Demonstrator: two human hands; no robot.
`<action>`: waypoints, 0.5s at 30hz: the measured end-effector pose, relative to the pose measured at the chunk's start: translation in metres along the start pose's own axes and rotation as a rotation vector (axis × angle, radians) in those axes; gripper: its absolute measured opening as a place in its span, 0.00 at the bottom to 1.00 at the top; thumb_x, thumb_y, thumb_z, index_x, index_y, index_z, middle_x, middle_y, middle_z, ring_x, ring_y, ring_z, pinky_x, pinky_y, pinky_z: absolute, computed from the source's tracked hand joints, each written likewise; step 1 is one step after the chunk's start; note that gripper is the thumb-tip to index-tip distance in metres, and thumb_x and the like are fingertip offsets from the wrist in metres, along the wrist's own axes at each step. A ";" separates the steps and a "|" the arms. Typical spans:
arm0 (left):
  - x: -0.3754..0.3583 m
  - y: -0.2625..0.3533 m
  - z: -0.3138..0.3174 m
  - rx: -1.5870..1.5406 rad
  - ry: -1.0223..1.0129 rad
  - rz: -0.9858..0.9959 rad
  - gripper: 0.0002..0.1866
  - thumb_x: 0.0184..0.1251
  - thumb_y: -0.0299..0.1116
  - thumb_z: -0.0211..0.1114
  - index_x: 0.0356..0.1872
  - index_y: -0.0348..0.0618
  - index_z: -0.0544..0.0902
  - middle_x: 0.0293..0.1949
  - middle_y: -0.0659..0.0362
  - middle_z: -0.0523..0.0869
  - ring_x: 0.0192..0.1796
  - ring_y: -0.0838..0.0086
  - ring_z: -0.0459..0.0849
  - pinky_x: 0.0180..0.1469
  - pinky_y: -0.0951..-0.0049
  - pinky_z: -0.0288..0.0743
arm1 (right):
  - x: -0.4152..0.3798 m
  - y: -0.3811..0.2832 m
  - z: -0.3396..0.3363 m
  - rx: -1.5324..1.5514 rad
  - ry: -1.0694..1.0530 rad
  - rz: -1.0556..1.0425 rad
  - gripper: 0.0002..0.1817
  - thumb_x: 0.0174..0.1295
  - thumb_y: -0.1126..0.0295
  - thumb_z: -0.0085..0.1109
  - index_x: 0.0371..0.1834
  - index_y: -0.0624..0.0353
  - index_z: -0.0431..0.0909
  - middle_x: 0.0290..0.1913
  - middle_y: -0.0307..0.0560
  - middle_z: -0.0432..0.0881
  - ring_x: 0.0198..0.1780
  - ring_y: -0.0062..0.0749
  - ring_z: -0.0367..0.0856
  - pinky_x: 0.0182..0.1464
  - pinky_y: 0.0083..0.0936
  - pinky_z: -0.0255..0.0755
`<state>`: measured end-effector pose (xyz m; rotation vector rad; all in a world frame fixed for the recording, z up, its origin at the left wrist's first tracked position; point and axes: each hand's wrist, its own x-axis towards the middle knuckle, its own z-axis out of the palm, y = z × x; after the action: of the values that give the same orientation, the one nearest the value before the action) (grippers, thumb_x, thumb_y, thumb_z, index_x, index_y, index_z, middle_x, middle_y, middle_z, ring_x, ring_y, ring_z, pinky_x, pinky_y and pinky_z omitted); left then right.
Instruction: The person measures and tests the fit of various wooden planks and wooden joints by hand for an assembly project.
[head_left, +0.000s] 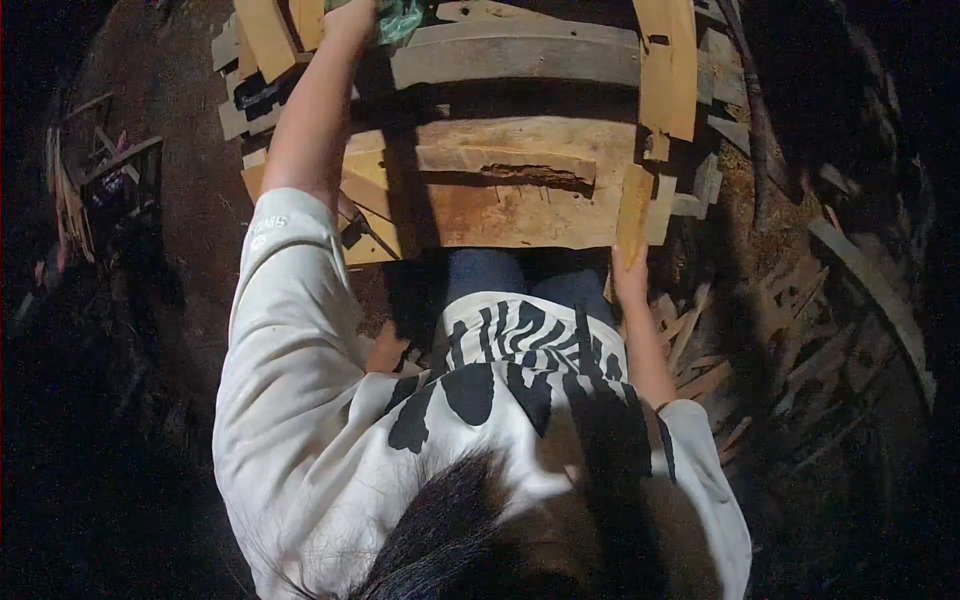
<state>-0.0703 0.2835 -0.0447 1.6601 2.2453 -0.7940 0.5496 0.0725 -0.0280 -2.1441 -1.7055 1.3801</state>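
Head view: my right hand (628,265) grips the near end of a wooden strip (634,200) over the right side of the bench (520,215), presumably to steady it. Farther off, my left hand (350,20) sits beside green plastic (400,20); I cannot tell its grip.

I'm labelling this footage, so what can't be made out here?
Head view:
Left hand: partly cut off by the top edge; its grip is unclear.
Right hand: fingers mostly hidden behind the wooden strip.
Green plastic: cut off by the top edge.
Legs: mostly hidden by shirt and boards.
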 end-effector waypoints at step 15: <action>-0.046 -0.009 -0.032 -0.522 0.246 0.046 0.12 0.59 0.34 0.61 0.42 0.47 0.86 0.39 0.46 0.86 0.44 0.51 0.84 0.46 0.58 0.76 | 0.000 0.023 0.001 0.015 0.025 -0.045 0.33 0.63 0.55 0.56 0.65 0.60 0.56 0.47 0.69 0.79 0.50 0.63 0.78 0.47 0.45 0.73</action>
<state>-0.0592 0.2620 0.0070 1.5994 2.2903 0.0248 0.5658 0.0632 -0.0409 -2.0930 -1.7174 1.3445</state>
